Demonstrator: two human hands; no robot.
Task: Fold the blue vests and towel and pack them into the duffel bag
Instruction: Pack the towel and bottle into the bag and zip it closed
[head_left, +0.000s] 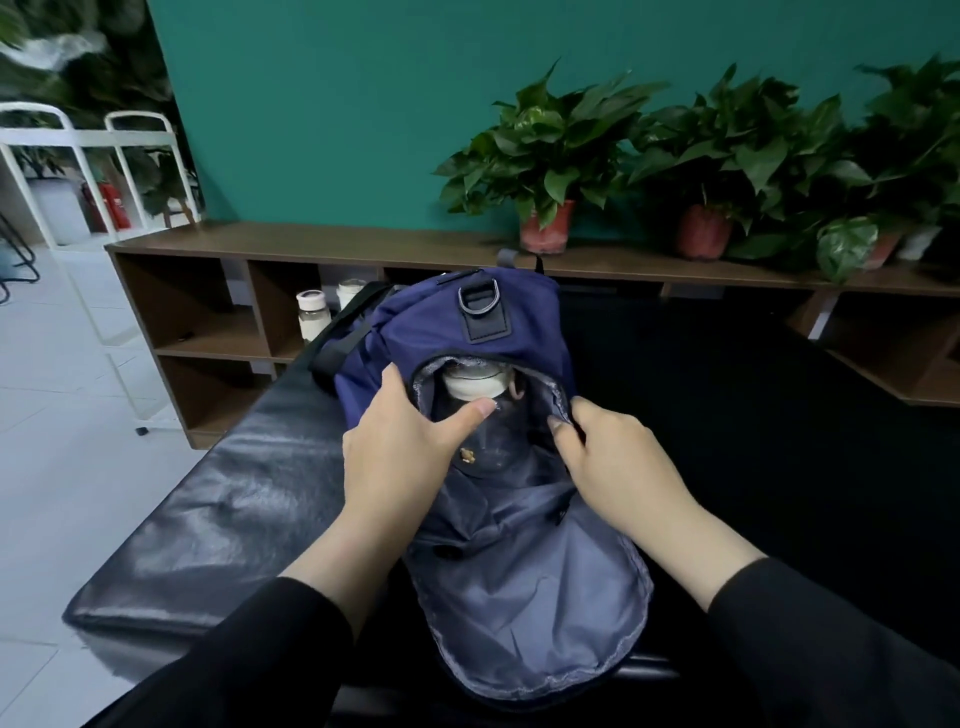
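We see a navy duffel bag lying end-on toward us on a black padded surface, glossy and creased like leatherette, which runs away from us toward the wall. The bag's end pocket is unzipped and its grey-lined flap hangs open toward us over the near edge of the padding. Inside the opening sits a clear bottle with a pale cap, lying with its cap toward the far end.

Our left hand rests on the left rim of the opening, fingers tucked out of sight along the fabric and the thumb stretched straight across onto the bottle's shoulder. Our right hand has its fingers curled over the right edge of the opening, gripping the lining there. Both black sleeves reach in from below.

Behind the padded surface runs a low brown wooden shelf unit with open compartments; two capped jars stand in one, just left of the bag. Along its top stand potted plants in red pots against a teal wall. To the left we see pale floor tiles, a white metal frame and red fire extinguishers beyond it.
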